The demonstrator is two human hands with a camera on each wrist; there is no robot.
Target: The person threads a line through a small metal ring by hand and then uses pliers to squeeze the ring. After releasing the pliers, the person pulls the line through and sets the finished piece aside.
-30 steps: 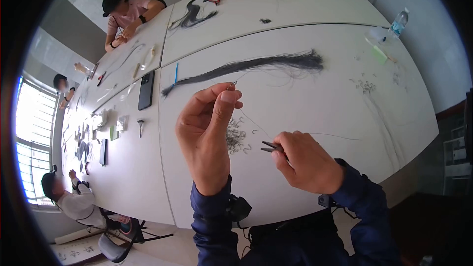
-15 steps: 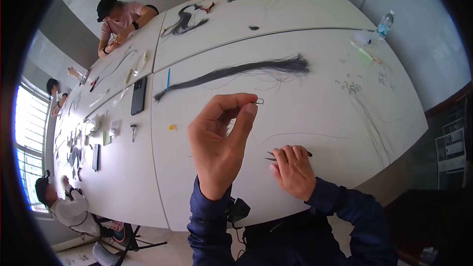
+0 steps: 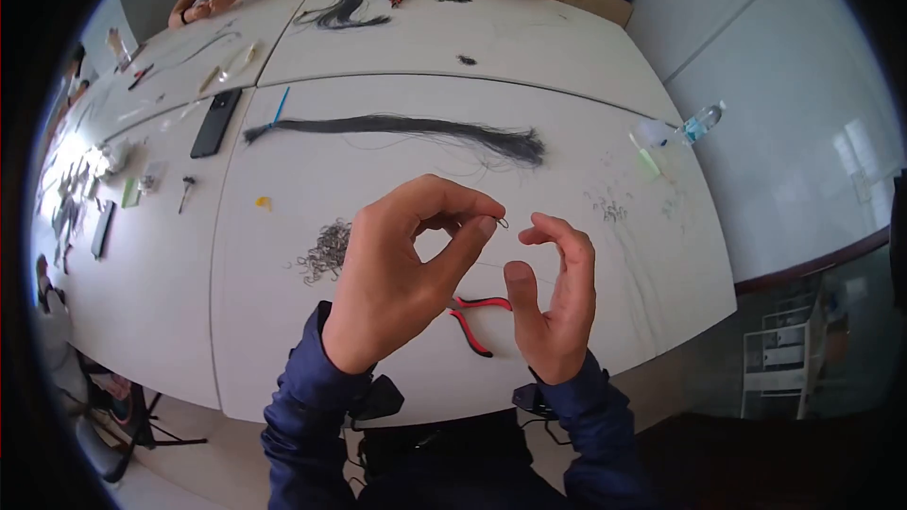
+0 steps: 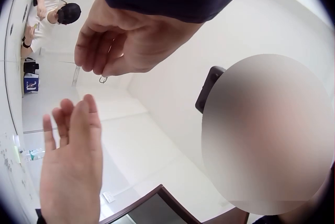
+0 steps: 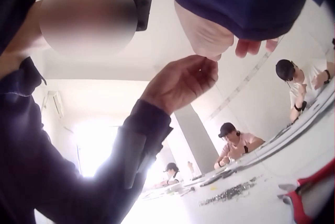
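Observation:
My left hand (image 3: 392,274) pinches a small curved metal hook (image 3: 503,223) between thumb and index finger, held up over the table. In the left wrist view the looped hook (image 4: 103,79) pokes out past the fingertips. My right hand (image 3: 557,307) is raised just to the right, thumb and fingers apart and nothing between them. Pliers (image 3: 470,332) with red and black handles lie on the table under the two hands, partly covered by the left one. Beside my left wrist is a pile of similar dark hooks (image 3: 326,250).
A long bundle of dark strands (image 3: 397,127) lies across the table (image 3: 283,340), tied near a blue strip (image 3: 282,106). Hooks with strands (image 3: 614,210) spread to the right, near a water bottle (image 3: 703,123). A phone (image 3: 216,123) lies left. Other people sit around the tables.
My right hand has put the pliers down on the table and come up open towards the left hand. The left hand still pinches the hook. The head view has shifted.

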